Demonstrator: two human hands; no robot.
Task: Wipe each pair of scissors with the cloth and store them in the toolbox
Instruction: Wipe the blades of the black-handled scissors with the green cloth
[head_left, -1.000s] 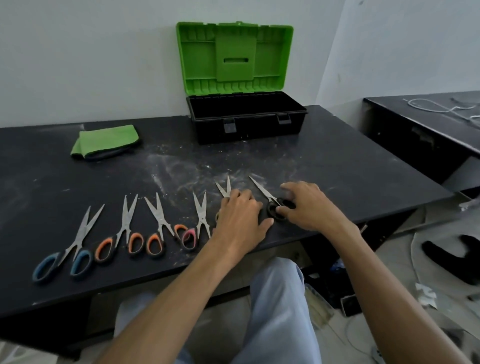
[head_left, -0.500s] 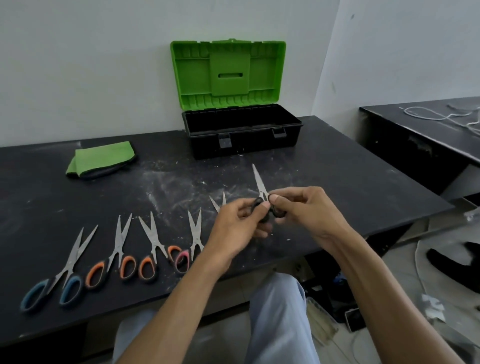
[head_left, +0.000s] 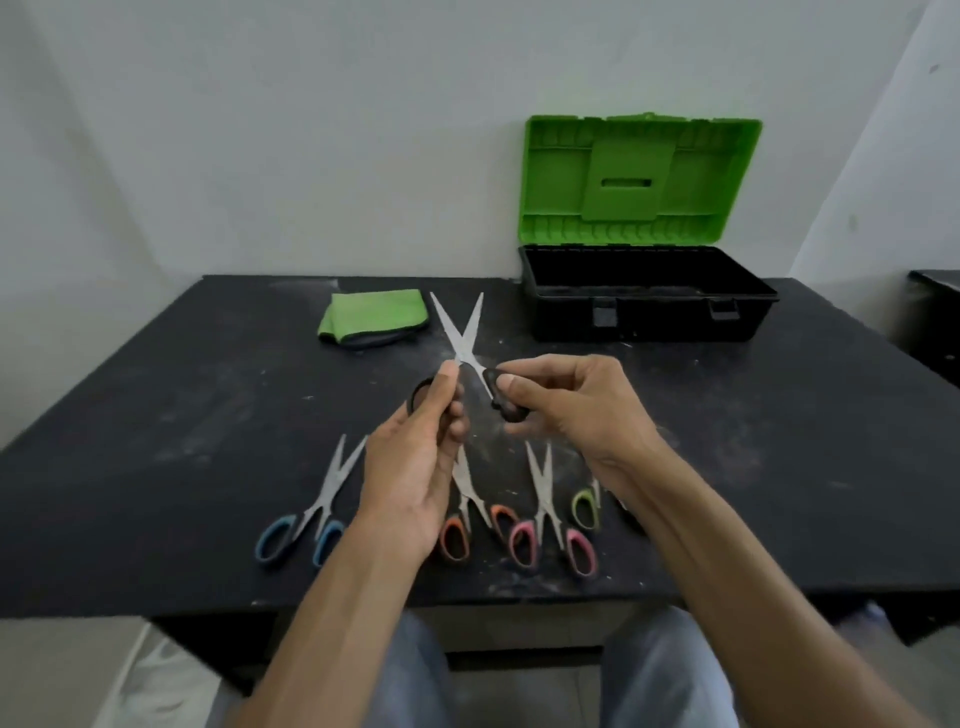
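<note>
Over the table (head_left: 156, 441), near the cloth (head_left: 371, 314), scissors (head_left: 464, 338) are gripped spread by left hand (head_left: 410, 467) and right hand (head_left: 576, 410), presumably for wiping.

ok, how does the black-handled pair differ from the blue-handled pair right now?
Colour: the black-handled scissors have black loops, the blue-handled scissors blue ones. Pose: the black-handled scissors are held above the table by the left hand and right hand; the blue-handled scissors lie on it, untouched. Shared: blades parted, tips pointing away.
</note>
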